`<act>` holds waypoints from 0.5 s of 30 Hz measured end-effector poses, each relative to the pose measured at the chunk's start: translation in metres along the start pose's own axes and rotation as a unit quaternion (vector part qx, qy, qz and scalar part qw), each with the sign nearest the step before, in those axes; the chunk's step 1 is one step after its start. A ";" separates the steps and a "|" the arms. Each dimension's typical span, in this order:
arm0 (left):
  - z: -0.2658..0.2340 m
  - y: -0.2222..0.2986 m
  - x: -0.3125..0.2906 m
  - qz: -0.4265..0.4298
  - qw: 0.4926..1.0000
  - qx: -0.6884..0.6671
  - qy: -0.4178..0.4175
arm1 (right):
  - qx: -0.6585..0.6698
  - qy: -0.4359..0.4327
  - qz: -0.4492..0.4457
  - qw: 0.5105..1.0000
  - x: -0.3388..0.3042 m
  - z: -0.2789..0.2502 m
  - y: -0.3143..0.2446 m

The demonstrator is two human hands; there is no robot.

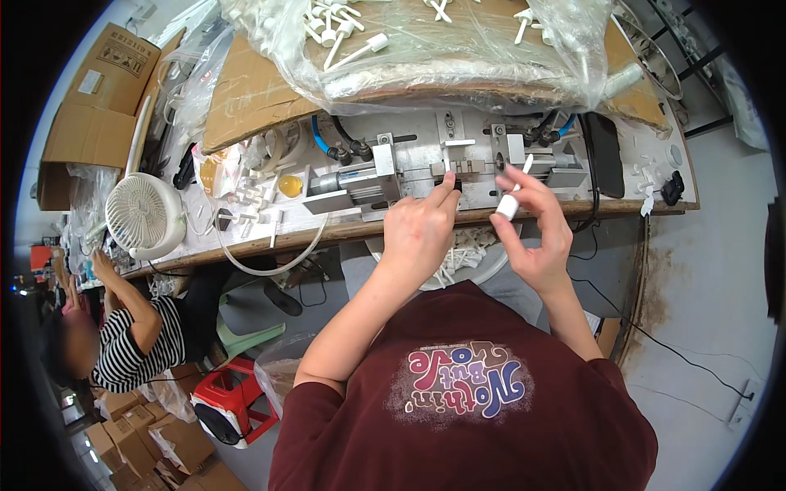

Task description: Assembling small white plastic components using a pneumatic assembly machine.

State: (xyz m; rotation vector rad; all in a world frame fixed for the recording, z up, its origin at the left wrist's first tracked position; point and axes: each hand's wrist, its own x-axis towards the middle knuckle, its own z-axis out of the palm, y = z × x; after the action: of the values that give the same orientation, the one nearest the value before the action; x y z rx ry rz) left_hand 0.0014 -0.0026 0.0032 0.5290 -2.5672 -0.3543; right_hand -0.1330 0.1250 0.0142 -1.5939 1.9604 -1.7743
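Observation:
My right hand holds a white plastic stick with a wide cylindrical cap, tilted, its thin stem pointing up and away. My left hand reaches to the small metal fixture in the middle of the bench. Its index finger is extended against the front of that fixture, and the other fingers are curled. Anything under those fingertips is hidden. A white T-shaped part stands just behind the fingertip. Metal pneumatic clamps flank the fixture, one on the left and one on the right.
Behind the fixture, a plastic-lined cardboard tray holds white stick parts. A fan and loose white pieces are at left; a phone lies right. A bowl of white parts sits below the bench edge. Another person works at far left.

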 end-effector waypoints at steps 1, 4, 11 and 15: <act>0.000 -0.001 -0.001 0.001 1.000 -0.002 0.005 | -0.021 -0.021 -0.002 1.000 -0.001 0.000 -0.003; -0.008 -0.003 0.000 0.007 1.000 -0.009 -0.006 | -0.074 -0.062 -0.012 0.995 -0.002 0.002 -0.009; -0.064 -0.012 0.044 -0.044 0.980 -0.155 0.116 | -0.146 -0.115 -0.071 0.980 -0.003 0.013 0.001; -0.073 -0.034 0.084 -0.027 0.973 -0.117 0.196 | -0.228 -0.197 -0.145 0.942 0.007 0.019 0.005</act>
State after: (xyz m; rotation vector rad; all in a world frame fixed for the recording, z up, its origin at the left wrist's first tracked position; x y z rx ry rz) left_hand -0.0188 -0.0801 0.0879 0.5242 -2.1017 -0.5082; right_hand -0.1272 0.1061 0.0082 -2.2659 2.1072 -0.9696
